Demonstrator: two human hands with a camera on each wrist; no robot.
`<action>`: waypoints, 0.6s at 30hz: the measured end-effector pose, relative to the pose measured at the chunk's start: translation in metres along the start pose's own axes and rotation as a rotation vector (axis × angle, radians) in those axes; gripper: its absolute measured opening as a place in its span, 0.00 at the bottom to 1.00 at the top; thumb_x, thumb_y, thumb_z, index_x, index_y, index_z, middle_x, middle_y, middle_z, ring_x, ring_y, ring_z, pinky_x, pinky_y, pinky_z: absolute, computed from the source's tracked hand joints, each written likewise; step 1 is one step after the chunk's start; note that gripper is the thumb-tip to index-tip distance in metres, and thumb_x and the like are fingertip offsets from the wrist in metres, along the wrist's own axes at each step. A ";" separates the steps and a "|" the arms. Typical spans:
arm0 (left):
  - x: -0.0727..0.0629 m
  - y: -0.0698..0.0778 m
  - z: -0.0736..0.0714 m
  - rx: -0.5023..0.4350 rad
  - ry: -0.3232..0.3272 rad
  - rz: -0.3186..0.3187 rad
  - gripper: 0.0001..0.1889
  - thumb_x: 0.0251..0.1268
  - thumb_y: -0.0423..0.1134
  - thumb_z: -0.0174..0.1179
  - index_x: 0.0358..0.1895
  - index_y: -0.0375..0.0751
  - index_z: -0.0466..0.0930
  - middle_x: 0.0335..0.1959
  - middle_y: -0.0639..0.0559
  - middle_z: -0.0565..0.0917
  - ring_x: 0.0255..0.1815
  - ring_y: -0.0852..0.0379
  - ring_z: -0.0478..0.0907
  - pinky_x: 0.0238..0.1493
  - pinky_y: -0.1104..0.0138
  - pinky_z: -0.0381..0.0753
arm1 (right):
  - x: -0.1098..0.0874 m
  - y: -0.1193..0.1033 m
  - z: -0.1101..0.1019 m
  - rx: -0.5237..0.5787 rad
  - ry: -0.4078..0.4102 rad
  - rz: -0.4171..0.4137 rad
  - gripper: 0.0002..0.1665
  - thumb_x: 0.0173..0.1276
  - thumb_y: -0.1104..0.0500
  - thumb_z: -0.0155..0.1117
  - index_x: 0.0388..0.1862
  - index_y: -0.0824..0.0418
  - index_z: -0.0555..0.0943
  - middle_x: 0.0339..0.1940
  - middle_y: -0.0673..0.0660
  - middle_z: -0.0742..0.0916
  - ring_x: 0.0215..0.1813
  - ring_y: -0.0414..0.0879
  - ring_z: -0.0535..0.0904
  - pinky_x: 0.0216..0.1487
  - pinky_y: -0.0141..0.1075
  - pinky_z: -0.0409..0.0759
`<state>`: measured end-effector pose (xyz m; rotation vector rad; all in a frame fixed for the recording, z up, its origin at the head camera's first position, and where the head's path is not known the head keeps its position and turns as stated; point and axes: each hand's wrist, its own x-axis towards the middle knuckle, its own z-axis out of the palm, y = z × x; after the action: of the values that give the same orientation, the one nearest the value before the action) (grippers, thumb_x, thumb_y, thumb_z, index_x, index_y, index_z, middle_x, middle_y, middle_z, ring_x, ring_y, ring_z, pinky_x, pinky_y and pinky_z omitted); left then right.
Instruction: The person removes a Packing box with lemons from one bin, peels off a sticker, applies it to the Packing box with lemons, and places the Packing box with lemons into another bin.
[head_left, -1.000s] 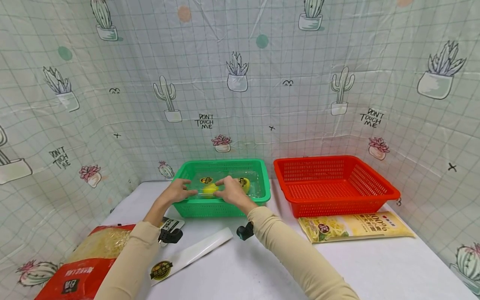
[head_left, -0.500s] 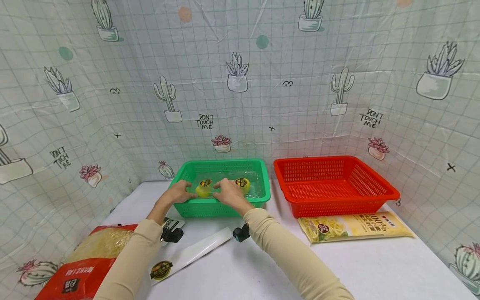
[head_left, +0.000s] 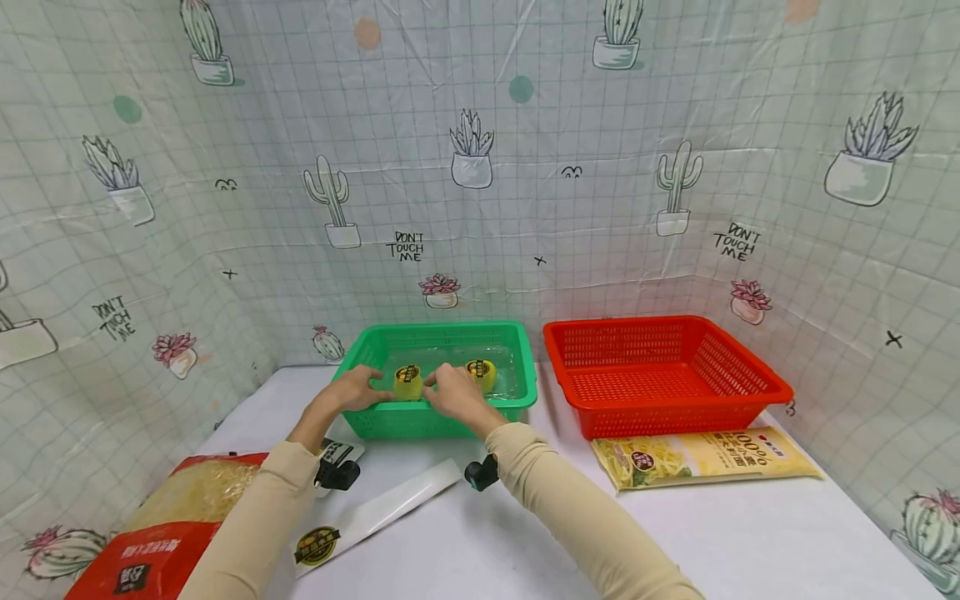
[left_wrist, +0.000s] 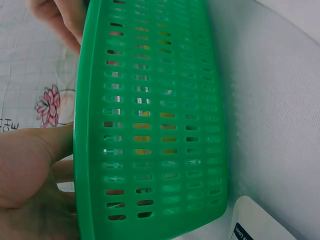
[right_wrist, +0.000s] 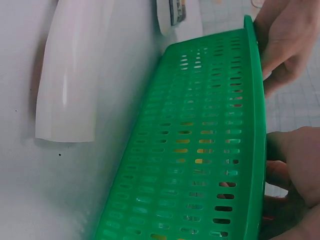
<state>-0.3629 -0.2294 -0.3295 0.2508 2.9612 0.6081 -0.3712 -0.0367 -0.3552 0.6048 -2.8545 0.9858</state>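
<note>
In the head view a green basket stands at the table's back. In it lies clear plastic packaging, with a yellow fruit-like item and a second yellow item, each under a round black-and-yellow sticker. My left hand reaches over the basket's front left rim, thumb and fingers apart. Close to the first yellow item is my right hand, its fingers bent over the front rim. Both wrist views show the fingertips going behind the basket wall, so what they touch inside is hidden.
A red basket stands to the right, with a yellow pasta bag before it. A long white packet lies in front. At left are a red noodle bag and a white labelled pack.
The left yellow item has shifted left and its sticker now lies over it. My right hand has moved slightly left and down; my left hand has stayed near the rim.
</note>
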 end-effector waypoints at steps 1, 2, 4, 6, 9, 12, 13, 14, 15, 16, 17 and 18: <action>0.000 0.000 0.000 -0.002 0.003 0.001 0.31 0.72 0.44 0.56 0.68 0.22 0.64 0.69 0.25 0.65 0.71 0.28 0.61 0.66 0.42 0.69 | 0.000 0.000 0.000 0.006 0.000 -0.005 0.17 0.74 0.57 0.58 0.57 0.61 0.83 0.61 0.61 0.84 0.21 0.42 0.62 0.20 0.32 0.60; 0.000 0.000 0.000 -0.003 0.007 0.002 0.31 0.72 0.44 0.56 0.68 0.22 0.64 0.70 0.25 0.65 0.71 0.28 0.61 0.66 0.42 0.69 | 0.000 0.001 -0.001 0.005 0.004 -0.009 0.17 0.73 0.57 0.58 0.57 0.61 0.83 0.61 0.60 0.84 0.22 0.42 0.64 0.22 0.32 0.61; -0.001 0.001 0.001 0.002 0.014 0.010 0.32 0.72 0.45 0.56 0.68 0.22 0.64 0.70 0.25 0.64 0.71 0.28 0.61 0.66 0.42 0.69 | -0.001 0.003 -0.003 0.006 0.009 -0.013 0.18 0.73 0.56 0.59 0.57 0.60 0.84 0.60 0.59 0.84 0.25 0.42 0.68 0.25 0.32 0.64; -0.002 0.002 0.001 -0.005 0.028 0.027 0.32 0.73 0.45 0.56 0.68 0.23 0.64 0.70 0.25 0.65 0.71 0.28 0.61 0.67 0.42 0.68 | -0.003 0.004 -0.007 0.023 0.012 -0.018 0.18 0.72 0.55 0.60 0.56 0.59 0.84 0.60 0.58 0.85 0.28 0.43 0.70 0.27 0.33 0.67; -0.006 0.008 0.000 -0.016 0.052 0.068 0.31 0.73 0.46 0.55 0.68 0.24 0.64 0.69 0.26 0.66 0.70 0.29 0.64 0.66 0.41 0.69 | -0.009 0.007 -0.015 0.042 0.029 -0.039 0.18 0.71 0.53 0.62 0.56 0.58 0.84 0.60 0.58 0.84 0.32 0.46 0.73 0.30 0.35 0.70; -0.012 0.018 -0.001 -0.021 0.081 0.119 0.31 0.73 0.47 0.55 0.69 0.27 0.65 0.68 0.27 0.69 0.68 0.30 0.66 0.64 0.41 0.70 | -0.018 0.012 -0.024 -0.017 0.083 -0.097 0.18 0.69 0.52 0.63 0.54 0.57 0.85 0.57 0.58 0.85 0.41 0.49 0.78 0.37 0.39 0.76; -0.015 0.022 -0.001 -0.019 0.089 0.133 0.31 0.73 0.48 0.55 0.69 0.28 0.65 0.68 0.28 0.69 0.68 0.30 0.67 0.64 0.41 0.71 | -0.022 0.014 -0.027 -0.055 0.107 -0.117 0.18 0.69 0.52 0.63 0.54 0.56 0.86 0.56 0.57 0.85 0.46 0.50 0.79 0.40 0.41 0.78; -0.018 0.026 -0.001 -0.014 0.097 0.153 0.30 0.73 0.48 0.55 0.69 0.29 0.66 0.68 0.29 0.70 0.68 0.30 0.67 0.63 0.41 0.71 | -0.026 0.015 -0.030 -0.103 0.132 -0.141 0.18 0.69 0.51 0.63 0.53 0.55 0.86 0.55 0.57 0.85 0.51 0.51 0.79 0.44 0.43 0.79; -0.021 0.031 0.000 -0.006 0.107 0.172 0.30 0.73 0.48 0.55 0.68 0.30 0.67 0.67 0.29 0.70 0.68 0.31 0.67 0.63 0.41 0.71 | -0.031 0.017 -0.033 -0.144 0.153 -0.164 0.18 0.68 0.51 0.64 0.53 0.56 0.86 0.54 0.57 0.85 0.51 0.52 0.80 0.46 0.45 0.80; -0.025 0.034 0.002 0.003 0.119 0.189 0.29 0.73 0.49 0.55 0.68 0.31 0.68 0.67 0.30 0.71 0.68 0.31 0.67 0.63 0.41 0.71 | -0.036 0.020 -0.036 -0.186 0.175 -0.190 0.18 0.68 0.51 0.64 0.53 0.56 0.86 0.52 0.56 0.85 0.52 0.53 0.80 0.48 0.46 0.80; -0.029 0.038 0.005 0.010 0.133 0.207 0.29 0.72 0.48 0.56 0.68 0.33 0.69 0.66 0.30 0.72 0.67 0.32 0.68 0.63 0.41 0.71 | -0.042 0.022 -0.039 -0.224 0.194 -0.214 0.18 0.68 0.51 0.65 0.53 0.56 0.86 0.52 0.56 0.86 0.53 0.54 0.80 0.49 0.47 0.80; -0.032 0.042 0.009 0.025 0.149 0.226 0.28 0.72 0.48 0.57 0.67 0.34 0.70 0.66 0.31 0.72 0.67 0.32 0.68 0.62 0.41 0.71 | -0.049 0.025 -0.042 -0.255 0.205 -0.233 0.18 0.67 0.51 0.66 0.53 0.56 0.86 0.52 0.56 0.86 0.51 0.54 0.80 0.47 0.46 0.80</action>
<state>-0.3241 -0.1942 -0.3187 0.5736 3.1098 0.6413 -0.3383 0.0236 -0.3457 0.7403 -2.5973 0.5986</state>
